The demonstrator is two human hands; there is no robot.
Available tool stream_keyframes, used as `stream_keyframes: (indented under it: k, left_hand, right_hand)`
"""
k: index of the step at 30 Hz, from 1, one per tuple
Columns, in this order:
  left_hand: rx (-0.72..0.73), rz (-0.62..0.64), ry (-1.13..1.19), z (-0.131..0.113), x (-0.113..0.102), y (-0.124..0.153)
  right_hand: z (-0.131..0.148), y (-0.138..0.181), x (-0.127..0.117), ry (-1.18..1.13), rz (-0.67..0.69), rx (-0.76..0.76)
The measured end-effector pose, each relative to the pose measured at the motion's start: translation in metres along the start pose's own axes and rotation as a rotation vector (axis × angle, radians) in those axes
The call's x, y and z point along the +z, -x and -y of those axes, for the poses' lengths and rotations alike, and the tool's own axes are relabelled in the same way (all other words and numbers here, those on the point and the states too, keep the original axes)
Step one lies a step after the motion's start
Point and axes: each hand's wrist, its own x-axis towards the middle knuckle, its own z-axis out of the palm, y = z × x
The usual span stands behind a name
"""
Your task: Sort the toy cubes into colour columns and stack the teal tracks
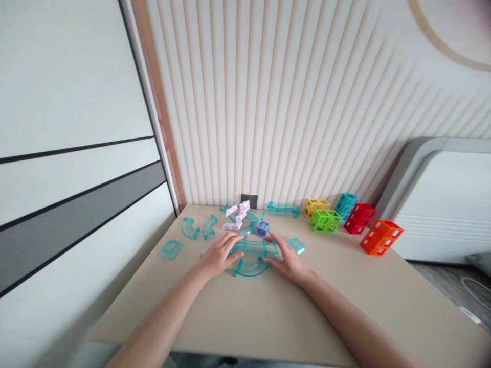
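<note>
Both of my hands rest on a clear teal curved track piece lying on the beige table. My left hand lies on its left end, fingers stretched over the plastic. My right hand grips its right end with fingers curled round the edge. A small blue cube sits just behind the track, near my right fingertips. A pale purple zigzag piece lies farther back.
More teal track pieces lie about: two curves, a flat ring at the left, a straight one at the back. Yellow, green, teal, red and orange frame blocks stand at the right. Slatted wall behind.
</note>
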Motion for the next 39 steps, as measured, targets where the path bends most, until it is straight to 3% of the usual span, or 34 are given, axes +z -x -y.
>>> stream_keyframes:
  k: [10,20,29,39]
  left_hand:
    - [0.0,0.001,0.009,-0.003,0.001,0.001]
    - [-0.004,-0.078,0.022,0.006,0.003,0.0]
    - [-0.024,-0.161,0.036,0.005,0.0,-0.004]
    - [-0.04,-0.176,0.12,0.005,0.002,-0.004]
  right_hand:
    - [0.007,-0.001,-0.002,-0.072,0.004,0.002]
    - [0.004,-0.005,-0.002,-0.132,-0.077,0.124]
    - [-0.001,-0.01,0.003,-0.404,-0.113,0.178]
    - [0.003,-0.011,-0.001,-0.539,-0.121,0.213]
